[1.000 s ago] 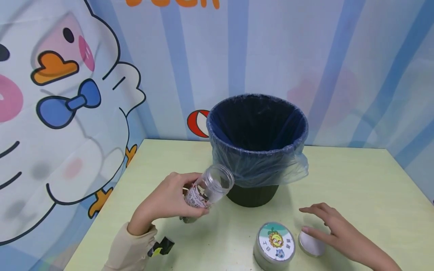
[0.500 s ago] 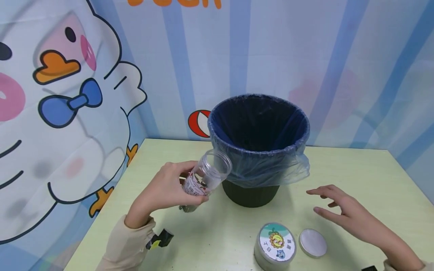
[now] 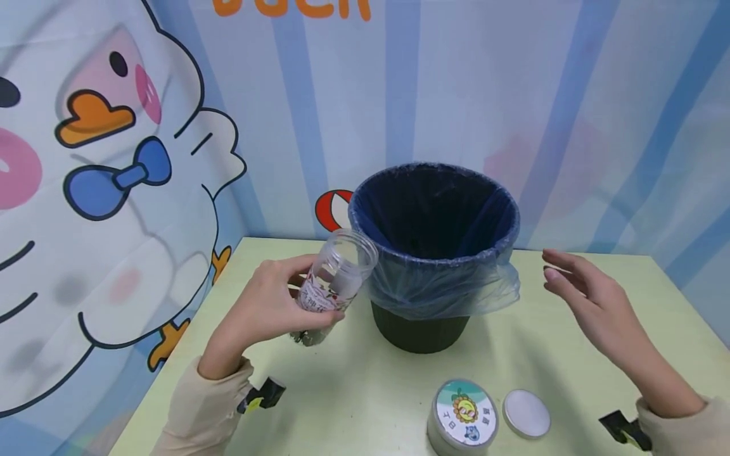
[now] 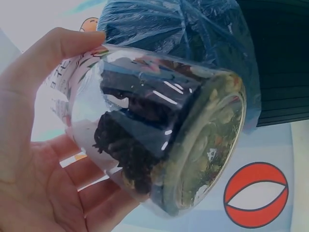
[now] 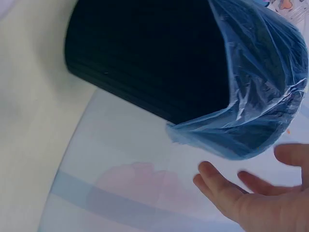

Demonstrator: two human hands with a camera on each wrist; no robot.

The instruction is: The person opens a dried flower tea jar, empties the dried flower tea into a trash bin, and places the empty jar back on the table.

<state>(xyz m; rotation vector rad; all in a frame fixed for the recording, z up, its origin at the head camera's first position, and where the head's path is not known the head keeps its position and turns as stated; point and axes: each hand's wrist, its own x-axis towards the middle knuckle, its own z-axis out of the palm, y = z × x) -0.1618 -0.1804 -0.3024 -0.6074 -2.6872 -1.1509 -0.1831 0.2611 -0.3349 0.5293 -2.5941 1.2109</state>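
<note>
My left hand (image 3: 270,301) grips a clear plastic jar (image 3: 336,269) round its labelled middle. The jar has no lid on it and tilts, its mouth toward the left rim of the black trash can (image 3: 422,329), which has a blue bag (image 3: 439,285) folded over its edge. Inside the jar, the left wrist view shows dark clumps (image 4: 125,150) and greenish bits near the base. My right hand (image 3: 599,297) hovers to the right of the can, fingers loosely bent and holding nothing; in the right wrist view the fingers (image 5: 222,188) are apart from the bag.
A round tin (image 3: 463,415) with a sunflower picture on top stands at the table's front. Beside it lies a flat white lid (image 3: 526,413). The pale yellow table (image 3: 342,405) backs onto a printed cloth (image 3: 456,82) with a duck picture.
My left hand has raised the jar and brought its mouth up to the can's left rim. The right hand has risen from near the white lid, toward the back right.
</note>
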